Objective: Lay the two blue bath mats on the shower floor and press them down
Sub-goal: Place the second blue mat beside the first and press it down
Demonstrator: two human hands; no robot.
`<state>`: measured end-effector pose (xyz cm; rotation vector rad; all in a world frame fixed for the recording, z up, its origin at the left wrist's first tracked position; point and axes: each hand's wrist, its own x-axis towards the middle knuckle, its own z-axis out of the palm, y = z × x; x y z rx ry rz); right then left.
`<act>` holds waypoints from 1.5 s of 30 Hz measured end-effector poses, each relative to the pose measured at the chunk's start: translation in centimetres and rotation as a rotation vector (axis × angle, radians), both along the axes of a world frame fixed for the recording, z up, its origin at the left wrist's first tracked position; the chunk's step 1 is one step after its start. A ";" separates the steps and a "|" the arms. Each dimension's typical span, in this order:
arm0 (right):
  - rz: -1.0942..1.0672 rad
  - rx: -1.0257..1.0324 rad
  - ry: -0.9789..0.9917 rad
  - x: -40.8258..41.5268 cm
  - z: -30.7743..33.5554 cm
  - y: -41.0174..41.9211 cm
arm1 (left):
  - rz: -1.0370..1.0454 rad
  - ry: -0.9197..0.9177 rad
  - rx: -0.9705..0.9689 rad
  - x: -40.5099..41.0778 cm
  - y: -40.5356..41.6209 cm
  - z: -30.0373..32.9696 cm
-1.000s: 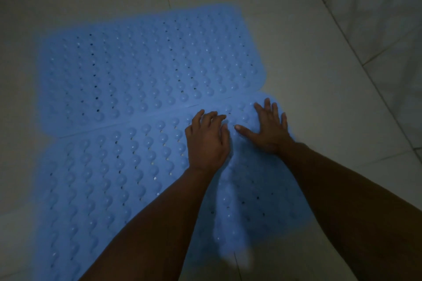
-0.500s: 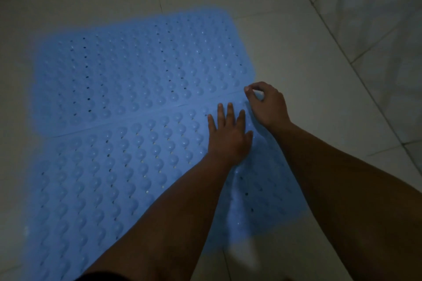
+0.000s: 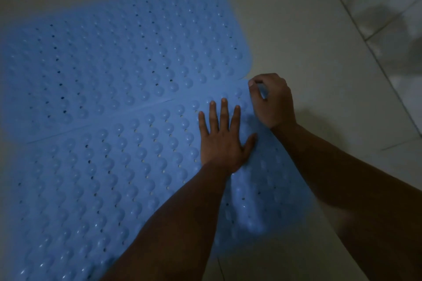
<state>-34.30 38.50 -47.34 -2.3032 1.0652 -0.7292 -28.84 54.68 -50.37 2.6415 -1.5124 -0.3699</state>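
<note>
The flat left hand (image 3: 222,141) pressed the nearer blue dimpled rubber bath mat (image 3: 102,178) while the right hand (image 3: 272,100) pinched its far right corner beside the farther blue mat (image 3: 118,52).

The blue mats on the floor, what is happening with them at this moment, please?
A person is fitting two blue bath mats side by side on a tiled floor. The far mat lies flat. On the near mat, the left hand presses down flat with straight fingers, close to the seam between the mats. The right hand pinches the near mat's far right corner, which is slightly lifted. A raised ripple shows in the near mat beside the left forearm, so it is not yet fully pressed down.
</note>
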 end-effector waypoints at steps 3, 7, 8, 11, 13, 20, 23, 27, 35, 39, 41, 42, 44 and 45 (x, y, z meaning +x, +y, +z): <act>-0.004 0.026 -0.005 0.2 1.0 0.0 | -0.013 0.080 0.039 0.2 -0.2 0.6; 0.017 -0.002 -0.031 0.6 3.0 1.3 | -0.021 0.478 0.143 3.2 -1.2 3.2; 0.019 -0.008 -0.025 1.0 3.6 1.8 | 0.042 0.588 0.079 4.1 -0.9 4.1; 0.057 0.025 0.003 2.2 5.1 4.1 | 0.429 0.796 -0.444 6.2 1.8 6.5; 0.119 0.098 0.058 2.9 5.2 6.2 | 0.506 0.716 -0.579 7.0 4.2 7.1; 0.330 0.092 0.621 4.0 0.0 15.8 | 0.395 0.326 -0.524 10.2 10.5 5.7; 0.285 -0.061 0.611 3.5 -2.0 17.3 | 0.416 0.283 -0.540 11.0 11.2 5.5; 0.249 -0.173 0.637 3.1 -2.4 17.6 | 0.443 0.323 -0.569 11.8 11.2 4.6; 0.240 -0.186 0.659 3.4 -2.2 17.9 | 0.285 0.155 -0.460 11.9 10.9 2.8; 0.242 -0.162 0.680 3.5 -2.0 17.7 | 0.289 0.109 -0.425 11.9 10.4 2.7; 0.248 -0.151 0.695 3.6 -2.0 17.7 | 0.292 0.096 -0.429 12.0 10.3 2.8; 0.251 -0.148 0.702 3.7 -2.0 17.7 | 0.293 0.092 -0.438 12.0 10.4 2.9; 0.252 -0.117 0.717 3.7 -1.8 17.6 | 0.290 0.085 -0.449 12.0 10.5 3.2; 0.246 -0.087 0.724 3.9 -1.7 17.5 | 0.284 0.072 -0.452 12.0 10.5 3.3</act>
